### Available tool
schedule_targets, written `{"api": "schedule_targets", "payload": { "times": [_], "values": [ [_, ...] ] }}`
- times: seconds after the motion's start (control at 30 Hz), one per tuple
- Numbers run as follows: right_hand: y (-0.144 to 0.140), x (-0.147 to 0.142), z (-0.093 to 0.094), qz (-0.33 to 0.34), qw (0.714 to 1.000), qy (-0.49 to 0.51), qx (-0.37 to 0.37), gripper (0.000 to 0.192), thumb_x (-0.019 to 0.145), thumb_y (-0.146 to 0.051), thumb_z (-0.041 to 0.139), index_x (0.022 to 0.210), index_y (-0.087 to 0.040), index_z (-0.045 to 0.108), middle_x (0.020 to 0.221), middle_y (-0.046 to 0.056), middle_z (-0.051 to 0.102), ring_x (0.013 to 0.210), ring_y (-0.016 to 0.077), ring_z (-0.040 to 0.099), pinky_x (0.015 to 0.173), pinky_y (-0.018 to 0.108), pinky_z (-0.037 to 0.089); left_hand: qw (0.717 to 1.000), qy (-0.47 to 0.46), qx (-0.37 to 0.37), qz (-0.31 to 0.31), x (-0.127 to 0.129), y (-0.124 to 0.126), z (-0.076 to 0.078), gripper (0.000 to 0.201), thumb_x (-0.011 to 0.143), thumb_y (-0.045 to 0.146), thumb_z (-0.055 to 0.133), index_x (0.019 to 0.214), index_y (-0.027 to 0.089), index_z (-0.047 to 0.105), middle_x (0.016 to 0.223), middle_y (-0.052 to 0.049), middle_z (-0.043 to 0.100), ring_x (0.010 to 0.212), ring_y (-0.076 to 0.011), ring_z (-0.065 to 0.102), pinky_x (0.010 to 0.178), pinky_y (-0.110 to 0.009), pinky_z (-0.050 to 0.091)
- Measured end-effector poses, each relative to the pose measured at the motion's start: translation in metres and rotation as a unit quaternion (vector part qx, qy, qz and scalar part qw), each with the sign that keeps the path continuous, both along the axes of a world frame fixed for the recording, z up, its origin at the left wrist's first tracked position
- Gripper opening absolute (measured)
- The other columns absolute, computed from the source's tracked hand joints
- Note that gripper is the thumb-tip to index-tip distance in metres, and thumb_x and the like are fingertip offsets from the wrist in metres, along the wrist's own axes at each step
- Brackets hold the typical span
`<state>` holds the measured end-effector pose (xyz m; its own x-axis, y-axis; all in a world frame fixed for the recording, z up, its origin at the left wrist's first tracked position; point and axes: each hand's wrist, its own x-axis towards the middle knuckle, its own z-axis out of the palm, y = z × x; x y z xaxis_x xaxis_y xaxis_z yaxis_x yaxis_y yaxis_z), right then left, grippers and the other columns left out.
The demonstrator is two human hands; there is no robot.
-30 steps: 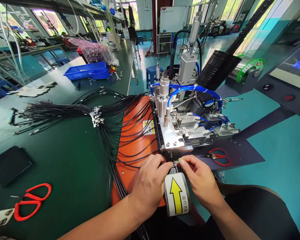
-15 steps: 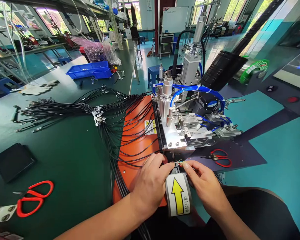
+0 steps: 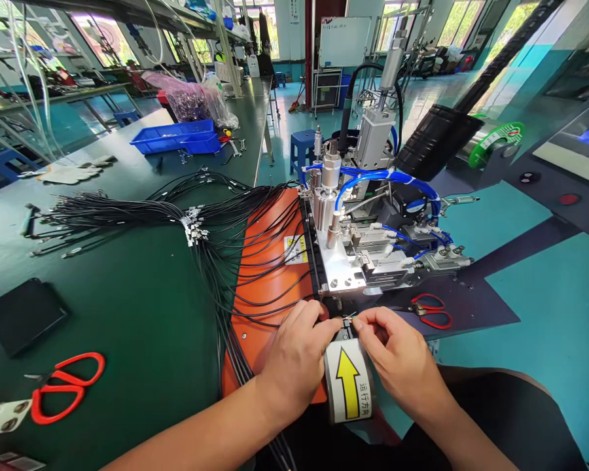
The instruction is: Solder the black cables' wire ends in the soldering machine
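Closest to the camera, both hands sit right at the front edge of the machine. The left hand is curled over the end of a black cable, fingers closed and pressed down where the orange plate meets the fixture. The right hand is pinching the thin coloured wire ends between thumb and forefinger, just in front of the machine's mouth; the strands are tiny, so it's hard to say exactly how many it's got. Between the two wrists there's a white label with a yellow arrow pointing away toward the machine.

Off to the near left on the green tabletop lie red scissors, and a flat black pad a bit beyond. A second pair of red scissors lies just right of the right hand on a dark mat.

Further back, the metal machine with blue air hoses stands right behind the hands. A big bundle of black cables fans across the tabletop and over the orange plate. Way back there's a blue bin and a whiteboard.
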<state>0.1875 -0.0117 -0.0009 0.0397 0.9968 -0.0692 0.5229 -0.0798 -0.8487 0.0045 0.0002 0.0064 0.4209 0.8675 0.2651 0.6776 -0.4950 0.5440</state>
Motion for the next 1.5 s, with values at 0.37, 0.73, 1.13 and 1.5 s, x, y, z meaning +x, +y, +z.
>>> {"api": "schedule_targets", "payload": {
  "times": [0.37, 0.73, 1.13, 1.5],
  "values": [
    [0.004, 0.003, -0.006, 0.054, 0.990, -0.047, 0.117, 0.022, 0.102, -0.031, 0.044, 0.086, -0.020, 0.056, 0.083, 0.001, 0.054, 0.077, 0.0167, 0.052, 0.070, 0.030, 0.040, 1.000, -0.008, 0.010, -0.016, -0.002, 0.001, -0.002, 0.028, 0.089, 0.007, 0.053, 0.108, 0.019, 0.069, 0.094, -0.006, 0.055, 0.088, -0.0198, 0.049, 0.075, -0.033, 0.048],
    [0.011, 0.004, -0.004, -0.008, 0.999, 0.041, -0.001, 0.029, 0.095, -0.051, 0.055, 0.094, -0.024, 0.066, 0.091, 0.000, 0.064, 0.082, 0.0185, 0.060, 0.072, 0.030, 0.045, 1.000, -0.015, 0.005, -0.016, -0.001, 0.002, -0.003, 0.026, 0.090, 0.006, 0.053, 0.105, 0.019, 0.069, 0.093, -0.005, 0.055, 0.088, -0.0189, 0.049, 0.075, -0.032, 0.047],
    [0.012, -0.003, -0.011, 0.026, 0.999, -0.011, 0.039, 0.030, 0.101, -0.043, 0.043, 0.084, -0.021, 0.053, 0.076, 0.000, 0.056, 0.070, 0.0172, 0.050, 0.066, 0.030, 0.037, 0.999, 0.032, 0.034, -0.014, 0.000, -0.002, -0.002, 0.025, 0.092, 0.010, 0.050, 0.109, 0.017, 0.068, 0.096, -0.008, 0.054, 0.089, -0.0208, 0.048, 0.076, -0.035, 0.048],
    [0.012, -0.005, -0.015, 0.000, 1.000, 0.003, 0.000, 0.032, 0.098, -0.047, 0.046, 0.083, -0.020, 0.054, 0.075, 0.002, 0.058, 0.067, 0.0177, 0.051, 0.063, 0.029, 0.038, 0.982, 0.158, 0.102, 0.035, -0.002, -0.003, 0.008, 0.018, 0.091, 0.009, 0.048, 0.089, 0.015, 0.065, 0.079, -0.006, 0.055, 0.077, -0.0233, 0.047, 0.069, -0.041, 0.044]
  ]
}}
